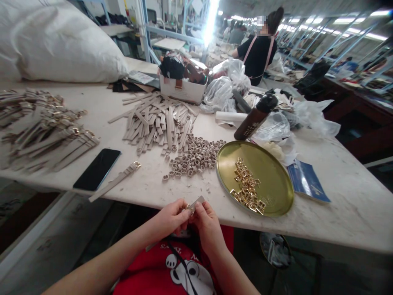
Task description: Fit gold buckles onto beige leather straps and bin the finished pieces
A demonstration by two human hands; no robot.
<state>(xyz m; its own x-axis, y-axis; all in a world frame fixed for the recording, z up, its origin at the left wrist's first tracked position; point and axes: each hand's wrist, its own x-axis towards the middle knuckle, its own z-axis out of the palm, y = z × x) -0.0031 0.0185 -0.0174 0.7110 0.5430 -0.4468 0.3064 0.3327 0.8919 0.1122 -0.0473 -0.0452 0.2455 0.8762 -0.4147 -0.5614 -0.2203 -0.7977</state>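
My left hand (176, 215) and my right hand (207, 221) meet just off the table's front edge. Both are closed on one beige strap (196, 202); its end sticks up between the thumbs, and a bit of gold metal shows by the left fingers. The rest of the strap is mostly hidden by my hands. Ahead of them lies a heap of small beige strap loops (196, 157), with a pile of loose beige straps (162, 123) behind it. To the right, gold buckles (247, 184) lie in a round gold tray (278, 192).
A single buckled strap (118, 179) lies beside a phone (97, 169) on the left. Finished-looking buckled straps (46, 131) are heaped farther left. A dark bottle (254, 119), a blue booklet (308, 180) and a white box (181, 90) stand or lie beyond. A person (258, 53) is farther back.
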